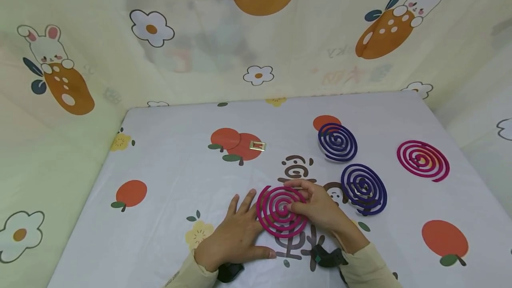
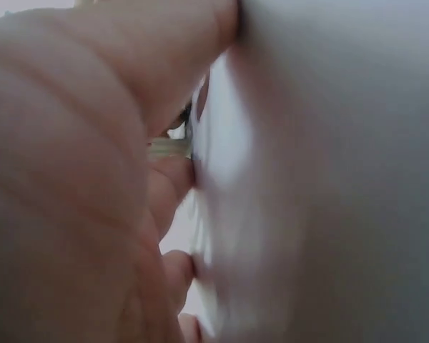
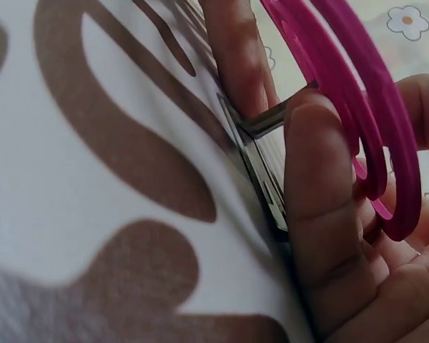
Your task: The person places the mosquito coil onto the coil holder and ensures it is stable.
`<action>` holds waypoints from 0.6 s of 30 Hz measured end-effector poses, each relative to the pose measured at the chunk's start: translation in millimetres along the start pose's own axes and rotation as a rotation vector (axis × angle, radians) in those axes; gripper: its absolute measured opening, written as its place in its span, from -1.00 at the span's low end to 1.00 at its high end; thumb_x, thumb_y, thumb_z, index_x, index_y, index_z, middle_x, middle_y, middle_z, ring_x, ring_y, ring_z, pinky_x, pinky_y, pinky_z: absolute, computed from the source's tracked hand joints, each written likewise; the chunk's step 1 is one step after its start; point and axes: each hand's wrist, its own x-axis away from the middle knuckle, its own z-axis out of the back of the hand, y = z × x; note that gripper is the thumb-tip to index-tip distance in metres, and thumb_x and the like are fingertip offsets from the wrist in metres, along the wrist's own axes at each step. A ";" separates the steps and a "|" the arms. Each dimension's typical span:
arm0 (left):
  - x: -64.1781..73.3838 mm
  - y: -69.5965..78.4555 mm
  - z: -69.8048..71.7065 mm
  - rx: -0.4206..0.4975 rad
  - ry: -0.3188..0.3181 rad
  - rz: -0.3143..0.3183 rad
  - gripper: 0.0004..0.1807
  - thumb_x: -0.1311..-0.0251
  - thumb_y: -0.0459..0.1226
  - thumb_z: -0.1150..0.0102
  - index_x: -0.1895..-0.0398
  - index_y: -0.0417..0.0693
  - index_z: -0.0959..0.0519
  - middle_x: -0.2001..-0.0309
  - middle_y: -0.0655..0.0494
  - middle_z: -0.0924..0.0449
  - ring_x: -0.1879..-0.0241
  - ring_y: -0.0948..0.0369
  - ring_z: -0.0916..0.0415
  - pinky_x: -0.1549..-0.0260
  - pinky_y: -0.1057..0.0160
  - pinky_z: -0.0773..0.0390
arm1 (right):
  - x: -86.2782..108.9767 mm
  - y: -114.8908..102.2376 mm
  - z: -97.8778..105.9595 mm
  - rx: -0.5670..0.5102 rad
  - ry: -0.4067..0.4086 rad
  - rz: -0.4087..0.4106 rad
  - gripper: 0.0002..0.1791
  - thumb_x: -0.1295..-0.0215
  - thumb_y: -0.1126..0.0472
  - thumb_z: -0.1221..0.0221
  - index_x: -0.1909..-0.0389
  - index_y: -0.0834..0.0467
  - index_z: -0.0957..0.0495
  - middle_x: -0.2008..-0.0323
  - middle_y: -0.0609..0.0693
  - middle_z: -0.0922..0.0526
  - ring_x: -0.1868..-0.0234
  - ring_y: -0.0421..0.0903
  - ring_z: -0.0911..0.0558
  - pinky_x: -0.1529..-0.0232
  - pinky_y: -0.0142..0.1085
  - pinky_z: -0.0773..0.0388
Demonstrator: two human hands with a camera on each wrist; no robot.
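A pink mosquito coil (image 1: pixel 282 210) is at the front middle of the table. My right hand (image 1: pixel 320 208) pinches it, thumb on top near the centre and fingers at the far edge and underneath. The right wrist view shows the coil (image 3: pixel 397 143) raised above the cloth, with a small metal stand (image 3: pixel 261 175) beneath. The stand's base lies at the cloth and its bent prong reaches up toward the coil, between my fingers. My left hand (image 1: pixel 236 239) lies palm down, fingers spread, its fingertips beside and partly under the coil's left edge in the head view.
Two dark blue coils, one farther back (image 1: pixel 338 142) and one nearer (image 1: pixel 364 189), lie right of my hands. Another pink coil (image 1: pixel 422 160) is at the far right. A flat gold metal stand (image 1: pixel 258 146) lies toward the back. Printed cloth walls (image 1: pixel 208 79) rise around the table.
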 end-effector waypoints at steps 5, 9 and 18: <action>4.4 -5.6 8.8 0.055 0.001 0.058 -0.05 -0.21 0.35 -0.25 -0.63 0.26 -0.26 -0.69 0.05 0.02 -0.66 -0.13 0.20 -0.52 -0.31 0.05 | 2.5 1.0 -0.6 0.030 0.031 -0.025 -0.36 -0.27 0.40 -0.34 -0.38 0.33 -0.41 -0.01 0.27 -0.75 0.10 0.01 -0.78 0.14 -0.28 -0.74; 6.7 -11.2 14.0 0.084 0.083 0.104 -0.05 -0.21 0.32 -0.28 -0.55 0.03 -0.37 -0.64 -0.05 -0.11 -0.62 -0.16 0.02 -0.48 -0.30 -0.11 | 5.5 0.9 -2.5 0.079 0.060 -0.005 -0.37 -0.29 0.35 -0.37 -0.38 0.28 -0.46 -0.08 0.24 -0.72 0.08 0.00 -0.76 0.15 -0.31 -0.73; 2.8 -7.1 11.6 0.134 0.276 0.049 0.04 -0.04 0.29 -0.47 -0.50 -0.03 -0.36 -0.36 0.04 -0.50 -0.42 0.02 -0.35 -0.37 -0.27 -0.32 | 20.3 -3.7 -7.8 0.448 0.162 0.103 -0.27 -0.24 0.11 -0.47 -0.43 0.11 -0.48 -0.27 0.11 -0.64 -0.26 0.09 -0.63 -0.28 0.09 -0.53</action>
